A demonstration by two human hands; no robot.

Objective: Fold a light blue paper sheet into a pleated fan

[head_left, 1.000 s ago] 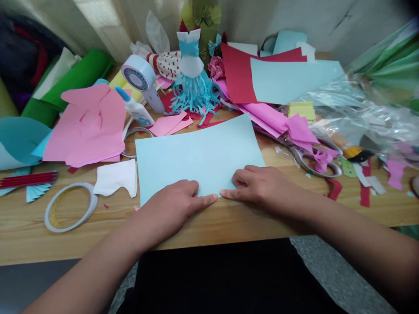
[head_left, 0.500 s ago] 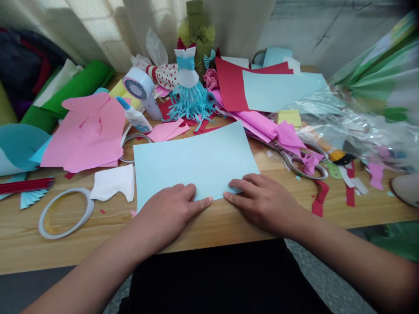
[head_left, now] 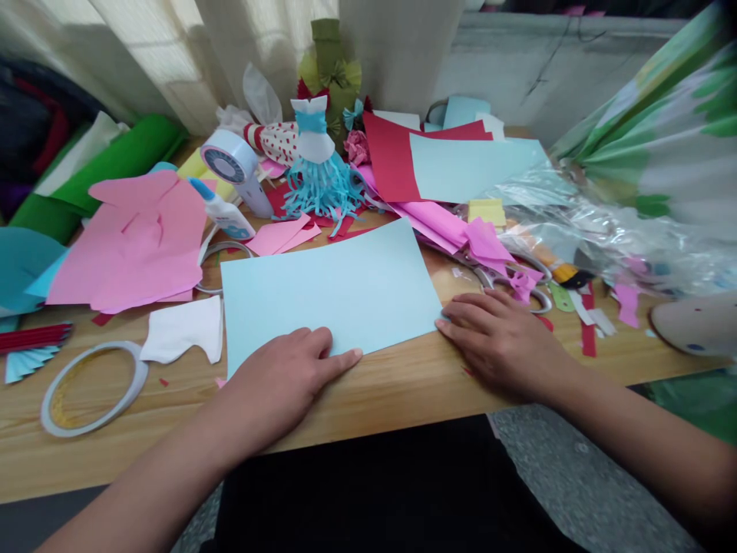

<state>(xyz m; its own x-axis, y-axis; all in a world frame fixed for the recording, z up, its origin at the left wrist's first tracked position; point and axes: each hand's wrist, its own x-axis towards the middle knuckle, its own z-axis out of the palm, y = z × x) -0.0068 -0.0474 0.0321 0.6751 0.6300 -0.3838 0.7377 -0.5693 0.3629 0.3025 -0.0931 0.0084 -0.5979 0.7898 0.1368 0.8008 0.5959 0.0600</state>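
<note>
A light blue sheet of paper (head_left: 334, 288) lies on the wooden table before me, its far edge slightly curved. My left hand (head_left: 291, 376) presses on its near-left part, fingers bent and partly hidden, with the thumb stretched along the near edge and apart from them. At the near-right corner, the thumb and fingertips of my right hand (head_left: 498, 342) touch the sheet's edge. That hand rests on the table, its fingers stretched out. Left of the sheet are a white paper cutout (head_left: 183, 330) and a roll of double-sided tape (head_left: 95, 388).
Behind the sheet stand a paper dress with blue fringe (head_left: 322, 169), a glue bottle (head_left: 227, 215) and a small handheld fan (head_left: 242, 169). Pink paper (head_left: 138, 246) lies left. Scissors (head_left: 538, 299), pink scraps and clear plastic (head_left: 576, 215) are at right.
My right hand has slid rightward along the near edge to the sheet's right corner. The left hand stays on the sheet. The whole view has shifted slightly.
</note>
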